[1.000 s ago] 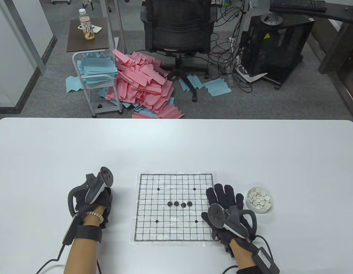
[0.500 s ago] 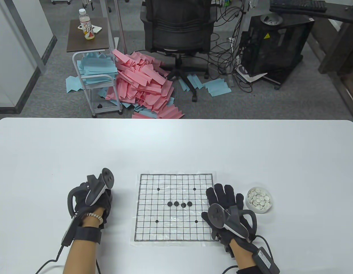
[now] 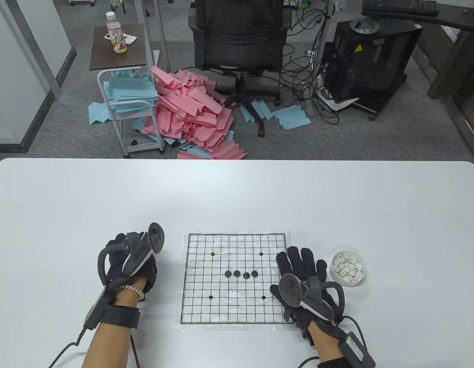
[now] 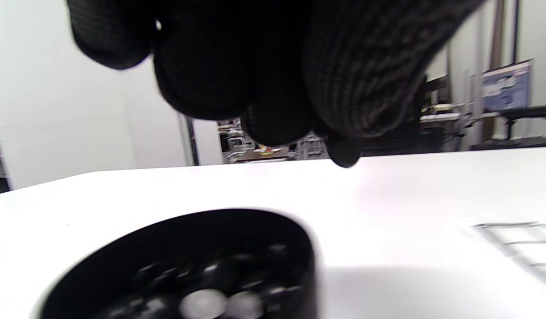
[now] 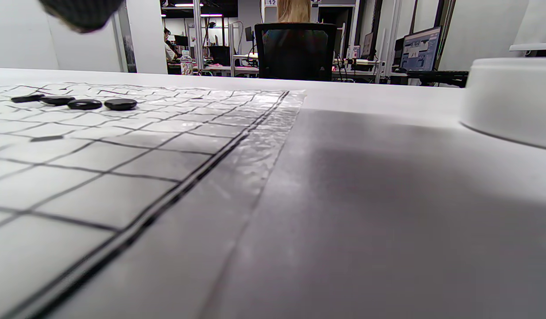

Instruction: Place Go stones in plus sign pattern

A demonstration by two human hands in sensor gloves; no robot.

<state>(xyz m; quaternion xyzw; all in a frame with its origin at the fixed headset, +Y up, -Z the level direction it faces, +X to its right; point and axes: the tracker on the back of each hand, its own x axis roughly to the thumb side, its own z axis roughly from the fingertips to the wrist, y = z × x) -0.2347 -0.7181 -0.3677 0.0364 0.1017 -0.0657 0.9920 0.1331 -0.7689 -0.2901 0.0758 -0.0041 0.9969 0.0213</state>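
Note:
A paper Go board (image 3: 237, 306) lies on the white table, with a short row of black stones (image 3: 241, 273) at its middle. The row also shows in the right wrist view (image 5: 84, 104). My left hand (image 3: 120, 245) hovers left of the board, above a black bowl of black stones (image 4: 188, 248). Its fingertips (image 4: 277, 119) are bunched and seem to pinch a small black stone (image 4: 343, 156). The table view hides that bowl under the hand. My right hand (image 3: 298, 260) rests flat with fingers spread on the board's right edge and holds nothing.
A white bowl of white stones (image 3: 348, 268) stands just right of my right hand and shows in the right wrist view (image 5: 507, 102). The table's near edge is close below both arms. An office chair and paper piles stand beyond the table's far edge.
My left hand has risen from the black bowl and moved a little right, toward the board. The right hand and the stones on the board have not moved.

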